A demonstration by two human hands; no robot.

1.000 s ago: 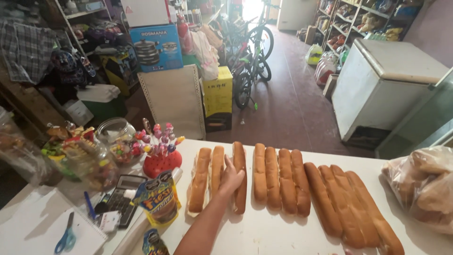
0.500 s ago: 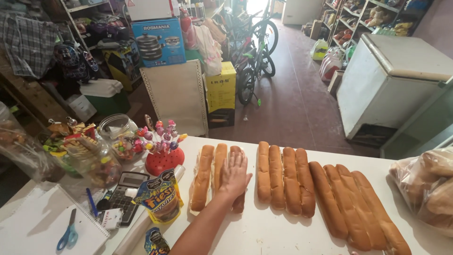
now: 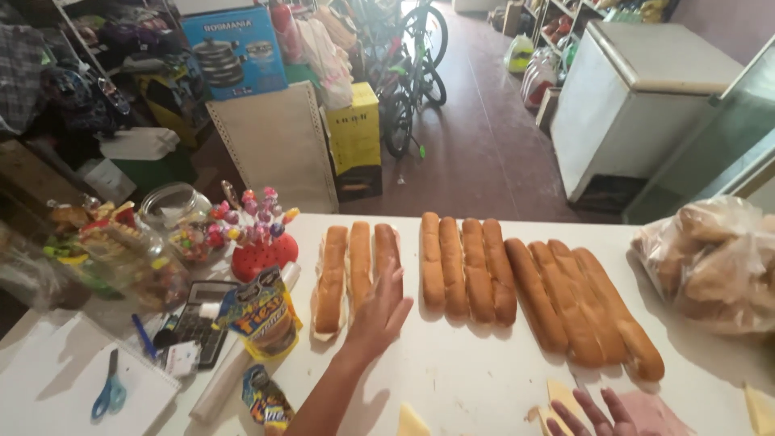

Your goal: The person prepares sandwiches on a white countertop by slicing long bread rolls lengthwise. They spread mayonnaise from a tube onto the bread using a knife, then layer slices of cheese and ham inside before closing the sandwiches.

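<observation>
Left of centre in the frame, the left hand (image 3: pixel 379 311) lies flat with fingers spread, holding nothing, its fingertips touching the near end of the rightmost loaf in a set of three long bread rolls (image 3: pixel 358 273) on the white counter (image 3: pixel 468 379). These rolls look light and soft, with a thin crust that would dent under a pinch, so I'd judge the safest hold is from below with an open palm near the middle (an end grip might bend or tear one). Two more groups of three rolls (image 3: pixel 517 282) lie just to the right. At the bottom right edge the right hand (image 3: pixel 593 413) shows only splayed fingers, gripping nothing, beside yellow cheese slices (image 3: pixel 557 397). A bag of buns (image 3: pixel 714 262) sits at far right.
</observation>
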